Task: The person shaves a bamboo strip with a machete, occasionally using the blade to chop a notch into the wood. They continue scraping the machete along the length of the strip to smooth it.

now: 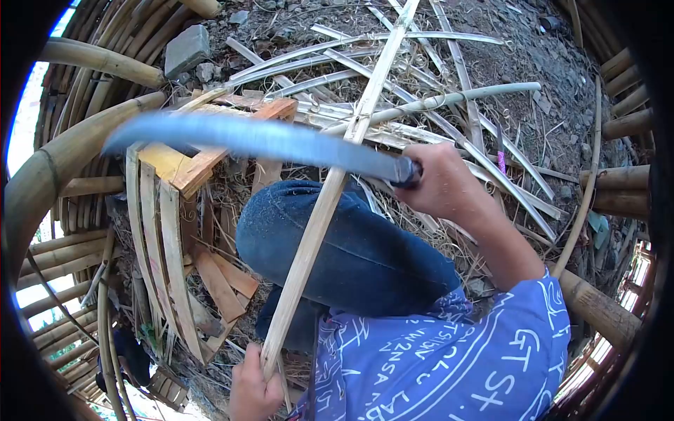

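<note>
A long curved blade [246,140], blurred along its length, extends leftward from my right hand [439,179], whose fingers are wrapped round its dark handle. The blade crosses over a long pale bamboo strip [309,245] that runs diagonally past my bent knee. At the strip's lower end my left hand [254,386] is closed round it. Whether blade and strip touch, I cannot tell. Left of my knee stands a wooden frame [200,172] with several curved slats on its side.
Split bamboo strips [467,105] and curly shavings litter the ground beyond my knee. A grey stone block [187,50] lies at the upper left. Thick bamboo poles [70,151] line the left, more [597,305] the right. A pink-handled tool [500,158] stands among the strips.
</note>
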The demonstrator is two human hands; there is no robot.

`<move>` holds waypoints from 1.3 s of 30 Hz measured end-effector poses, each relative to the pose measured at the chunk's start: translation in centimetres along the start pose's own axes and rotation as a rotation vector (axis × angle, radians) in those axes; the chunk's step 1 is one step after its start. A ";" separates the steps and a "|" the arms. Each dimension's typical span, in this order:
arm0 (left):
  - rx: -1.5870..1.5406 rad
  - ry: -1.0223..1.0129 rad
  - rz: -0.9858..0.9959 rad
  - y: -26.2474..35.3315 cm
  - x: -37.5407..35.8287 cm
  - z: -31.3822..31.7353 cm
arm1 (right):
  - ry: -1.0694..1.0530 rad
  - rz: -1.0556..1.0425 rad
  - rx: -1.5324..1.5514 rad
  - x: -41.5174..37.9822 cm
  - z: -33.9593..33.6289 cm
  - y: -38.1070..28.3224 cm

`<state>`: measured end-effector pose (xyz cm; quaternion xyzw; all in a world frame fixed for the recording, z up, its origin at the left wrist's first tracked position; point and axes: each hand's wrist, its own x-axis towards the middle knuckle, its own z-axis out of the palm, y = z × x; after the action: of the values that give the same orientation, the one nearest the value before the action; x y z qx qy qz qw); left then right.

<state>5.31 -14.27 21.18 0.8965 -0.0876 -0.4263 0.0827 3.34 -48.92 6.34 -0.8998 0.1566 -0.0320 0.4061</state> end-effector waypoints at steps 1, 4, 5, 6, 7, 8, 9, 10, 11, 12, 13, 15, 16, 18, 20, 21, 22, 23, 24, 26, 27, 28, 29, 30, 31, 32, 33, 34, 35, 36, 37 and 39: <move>-0.006 0.024 0.059 -0.6 0.1 0.2 | 0.002 -0.007 -0.003 0.0 -0.8 -0.7; -0.065 0.026 0.115 -0.5 0.3 0.1 | 0.014 -0.004 0.053 -1.1 -2.4 -2.0; -0.115 0.002 0.109 -0.2 0.4 -0.1 | 0.014 -0.006 0.042 -1.5 -2.3 -1.7; -0.127 0.002 0.114 0.0 0.6 -0.2 | 0.031 0.034 -0.009 -1.8 -2.0 -1.3; -0.134 0.014 0.104 0.2 0.7 -0.3 | 0.045 0.073 -0.060 -2.0 -1.6 -0.9; -0.139 0.024 0.093 0.1 0.6 -0.2 | 0.092 0.185 -0.112 -2.0 -1.2 -0.4; -0.147 0.021 0.096 0.0 0.4 0.0 | 0.090 0.184 -0.120 -2.4 -0.8 0.4; -0.128 0.048 0.133 -0.2 0.3 0.1 | 0.123 0.202 -0.172 -2.8 -0.4 1.4; -0.111 0.085 0.169 -0.2 0.3 0.2 | 0.159 0.210 -0.222 -2.6 -0.3 1.8; -0.126 0.061 0.142 0.2 0.4 -0.1 | 0.151 0.184 -0.112 -3.0 -0.1 0.9; -0.127 0.061 0.131 -0.1 0.3 0.1 | 0.142 0.182 -0.107 -3.0 0.3 0.4; -0.096 0.086 0.184 -0.6 0.7 0.7 | -0.041 0.134 0.059 -3.2 0.7 0.0; -0.092 0.079 0.190 -0.5 0.7 0.8 | -0.070 0.112 -0.052 -2.4 0.6 0.3; -0.098 0.097 0.166 -0.5 0.7 1.0 | -0.021 0.214 -0.118 -0.2 1.0 2.6; -0.072 0.129 0.207 -0.3 0.2 0.9 | 0.024 0.271 -0.160 0.5 0.5 2.6; -0.042 0.167 0.242 -0.2 0.2 0.8 | 0.023 0.258 -0.165 0.2 0.2 1.6; -0.054 0.179 0.232 -0.3 0.5 0.9 | -0.029 0.244 -0.072 -0.5 0.3 0.6; -0.083 0.164 0.217 -0.7 0.6 1.0 | -0.088 0.243 0.029 -1.0 0.7 0.0; -0.106 0.143 0.208 -1.0 0.8 1.0 | -0.123 0.129 -0.125 -0.8 1.0 0.7; -0.064 0.150 0.221 -1.0 0.6 1.2 | -0.013 0.119 -0.226 0.0 1.2 2.7; -0.032 0.170 0.245 -0.9 0.6 1.3 | -0.025 0.214 -0.184 0.7 1.0 3.4; -0.033 0.163 0.250 -1.2 0.4 1.3 | 0.019 0.251 -0.049 0.9 0.6 2.7; 0.012 0.179 0.264 -1.7 0.3 1.1 | 0.026 0.252 -0.055 0.3 0.6 2.4; 0.052 0.204 0.275 -1.9 0.6 0.8 | 0.025 0.208 0.044 -0.4 0.8 2.0; 0.050 0.205 0.271 -2.0 0.8 0.7 | 0.012 0.171 0.152 -0.8 1.1 1.9; 0.044 0.164 0.251 -2.2 1.0 0.6 | -0.024 0.131 0.031 -0.9 1.3 2.4; 0.039 0.114 0.231 -2.3 1.0 0.5 | 0.068 -0.099 -0.057 -0.4 2.0 4.6; 0.047 0.099 0.230 -2.3 0.8 0.5 | 0.039 -0.034 -0.111 0.4 2.2 5.3; 0.075 0.100 0.251 -2.1 0.8 0.5 | 0.016 0.024 -0.171 1.1 2.2 5.6; 0.102 0.106 0.269 -1.8 0.6 0.4 | -0.017 0.096 -0.086 1.3 2.6 5.5; 0.104 0.106 0.273 -1.8 0.3 0.2 | 0.058 0.025 -0.109 1.0 3.5 5.3; 0.129 0.146 0.205 -2.1 0.1 -0.4 | 0.073 -0.058 0.067 -0.5 3.3 3.8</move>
<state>5.88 -12.20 20.85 0.9150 -0.1999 -0.3426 0.0742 2.55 -48.71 1.36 -0.8881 0.1439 -0.0820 0.4288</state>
